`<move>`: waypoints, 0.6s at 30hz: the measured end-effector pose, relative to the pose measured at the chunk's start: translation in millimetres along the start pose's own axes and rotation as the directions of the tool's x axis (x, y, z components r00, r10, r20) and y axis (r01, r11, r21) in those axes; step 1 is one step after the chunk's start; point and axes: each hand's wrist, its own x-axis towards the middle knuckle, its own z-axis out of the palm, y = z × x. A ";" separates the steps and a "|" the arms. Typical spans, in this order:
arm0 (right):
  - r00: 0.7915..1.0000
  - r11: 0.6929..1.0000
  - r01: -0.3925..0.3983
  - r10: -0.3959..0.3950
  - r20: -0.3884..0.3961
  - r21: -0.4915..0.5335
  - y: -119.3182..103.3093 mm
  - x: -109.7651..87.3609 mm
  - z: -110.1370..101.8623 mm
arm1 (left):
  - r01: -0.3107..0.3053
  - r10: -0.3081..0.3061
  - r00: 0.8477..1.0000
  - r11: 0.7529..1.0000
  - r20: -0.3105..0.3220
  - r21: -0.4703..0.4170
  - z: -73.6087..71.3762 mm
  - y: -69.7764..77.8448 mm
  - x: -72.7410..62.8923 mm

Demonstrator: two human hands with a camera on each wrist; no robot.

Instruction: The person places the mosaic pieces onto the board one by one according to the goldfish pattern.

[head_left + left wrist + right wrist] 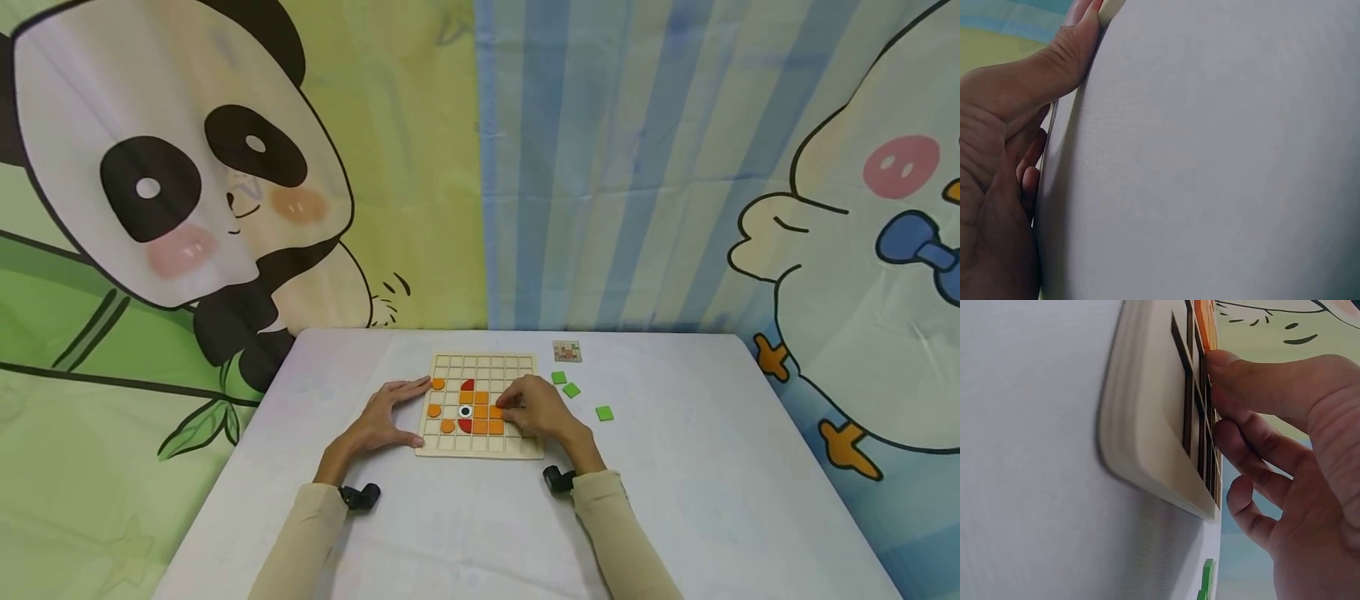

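On the white table lies a wooden grid board (480, 455). My left hand (378, 418) spans its left edge, thumb at the near corner and straight fingers touching farther up. Over the right half, my right hand (543, 408) pinches an orange square tile (496, 412) between thumb and fingertips, mostly hidden by them, at the grid's surface. Other orange squares (481, 426) fill neighbouring cells, beside a white eye tile (465, 412) and two red rounded-corner tiles (465, 426). Orange round tiles (434, 411) sit in the left columns. The right wrist view shows the thumb (1222, 359) by orange.
Three green square tiles (604, 413) lie loose to the right of the board. A small patterned card (567, 351) is beyond them. Behind the white table (675, 517) hangs a curtain (600, 167) printed with cartoon animals.
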 end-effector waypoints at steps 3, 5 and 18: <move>1.000 1.000 -0.004 0.004 0.006 0.006 -2.0 -1.1 -2.3 | -0.011 0.011 1.000 1.000 0.005 -0.003 -0.9 -2.4 0.3; 1.000 1.000 -0.008 0.008 0.002 0.011 -2.5 -2.8 -6.2 | -0.017 0.017 1.000 1.000 0.007 -0.003 -1.4 -2.7 1.0; 0.994 0.994 -0.111 0.111 0.012 -0.001 12.6 -32.9 -56.7 | 0.002 -0.002 1.000 1.000 0.006 -0.008 -2.1 -3.1 0.2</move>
